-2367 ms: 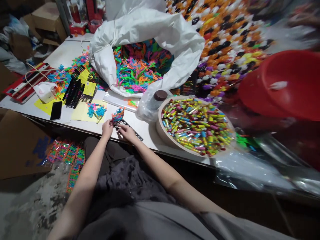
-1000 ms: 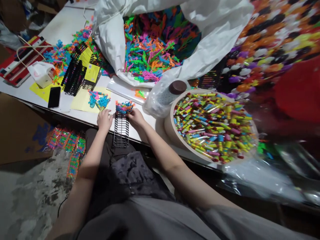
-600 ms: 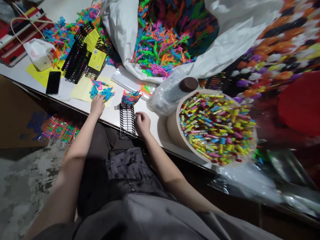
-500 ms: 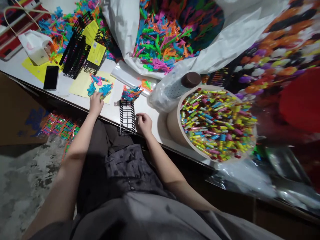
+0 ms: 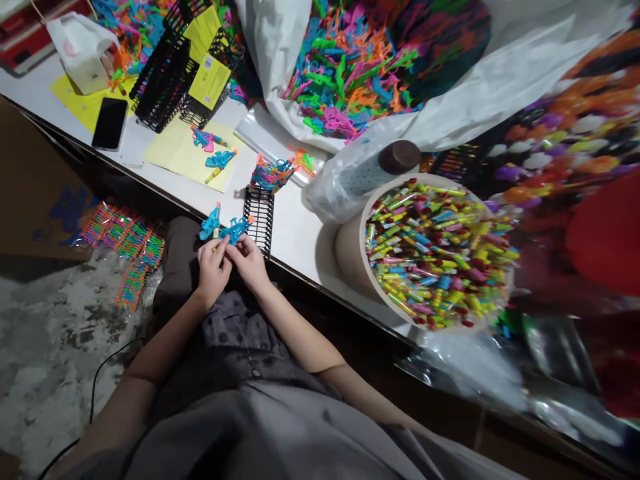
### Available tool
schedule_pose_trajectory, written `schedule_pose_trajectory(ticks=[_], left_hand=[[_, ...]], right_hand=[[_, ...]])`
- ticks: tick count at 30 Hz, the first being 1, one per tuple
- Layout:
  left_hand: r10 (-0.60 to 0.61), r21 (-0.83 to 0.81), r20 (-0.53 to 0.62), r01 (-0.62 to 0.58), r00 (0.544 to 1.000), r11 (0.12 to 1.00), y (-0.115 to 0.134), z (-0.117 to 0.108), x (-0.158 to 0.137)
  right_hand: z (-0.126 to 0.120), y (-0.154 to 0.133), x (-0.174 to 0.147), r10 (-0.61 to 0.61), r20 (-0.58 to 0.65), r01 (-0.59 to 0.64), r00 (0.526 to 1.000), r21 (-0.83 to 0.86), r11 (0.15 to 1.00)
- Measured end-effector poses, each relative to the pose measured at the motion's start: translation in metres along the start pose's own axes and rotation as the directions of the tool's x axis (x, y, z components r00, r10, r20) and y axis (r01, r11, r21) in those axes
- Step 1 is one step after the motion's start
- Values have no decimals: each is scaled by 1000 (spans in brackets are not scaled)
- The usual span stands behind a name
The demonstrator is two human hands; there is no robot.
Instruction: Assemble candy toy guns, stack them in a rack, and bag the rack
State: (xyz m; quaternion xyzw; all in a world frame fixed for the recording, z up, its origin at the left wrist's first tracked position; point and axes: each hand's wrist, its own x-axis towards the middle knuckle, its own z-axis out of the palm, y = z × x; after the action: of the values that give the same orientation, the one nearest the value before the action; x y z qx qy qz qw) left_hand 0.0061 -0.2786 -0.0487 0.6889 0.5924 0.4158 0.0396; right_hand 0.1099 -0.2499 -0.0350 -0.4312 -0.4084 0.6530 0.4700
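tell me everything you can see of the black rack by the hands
The black rack looks plastic, a ladder of thin bars between looped sides. It lies on the white table, near end at the edge. Colourful toys crowd its far end; the nearer slots look unfilled. The right hand is close; contact is unclear.

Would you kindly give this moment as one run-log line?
Left hand: holding blue toys; right hand: fingers meeting them; black rack: colourful toys at far end; beige tub: filled with small tubes

The left hand (image 5: 214, 270) and right hand (image 5: 250, 264) hold blue toys (image 5: 235, 230) beside a black rack (image 5: 269, 227) on the bench (image 5: 296, 230), near a tub (image 5: 355, 250) of bright sticks (image 5: 440, 257)
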Motion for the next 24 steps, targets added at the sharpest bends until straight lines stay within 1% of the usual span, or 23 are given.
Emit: schedule_pose_trajectory(ticks=[3, 6, 8, 10, 11, 14, 16, 17, 19, 20, 22, 24], left_hand=[[17, -22, -43, -18, 999, 1000, -7, -14, -10], [13, -86, -94, -21, 995, 996, -14, -29, -13], [-41, -146, -142, 20, 989, 989, -17, -36, -14], [-145, -228, -163, 106, 976, 968, -21, -39, -14], [-211, -270, -153, 165, 965, 949, -25, -39, -14], [-403, -366, -50, 358, 914, 859, -39, -37, -15], [-476, -383, 45, 456, 878, 804, -54, -36, -17], [-501, -371, 95, 497, 860, 784, -62, -36, -18], [-531, -288, 190, 564, 826, 774, -77, -40, -20], [-539, -223, 232, 584, 810, 781, -84, -44, -22], [-537, -73, 309, 583, 785, 809, -94, -55, -22], [-504, 80, 398, 519, 766, 851, -99, -68, -21]], right_hand=[[7, 2, -8, 41, 37, -42, 998, 31, 999], [3, 3, -12, 45, 11, -46, 999, 22, 999], [-3, 1, -12, 33, -13, -33, 999, 3, 999], [-10, -1, -10, 18, -27, -18, 999, -13, 1000], [-13, -2, -8, 16, -28, -17, 999, -18, 1000], [-25, -5, -1, 39, -34, -40, 999, -21, 999], [-33, -6, 4, 33, -55, -36, 998, -59, 998], [-38, -5, 6, 19, -64, -25, 998, -100, 995], [-49, -3, 10, -36, -86, 15, 996, -233, 972], [-55, -2, 12, -74, -101, 38, 992, -325, 945], [-67, 0, 15, -173, -132, 79, 976, -522, 849], [-78, 2, 18, -261, -144, 99, 954, -672, 734]])
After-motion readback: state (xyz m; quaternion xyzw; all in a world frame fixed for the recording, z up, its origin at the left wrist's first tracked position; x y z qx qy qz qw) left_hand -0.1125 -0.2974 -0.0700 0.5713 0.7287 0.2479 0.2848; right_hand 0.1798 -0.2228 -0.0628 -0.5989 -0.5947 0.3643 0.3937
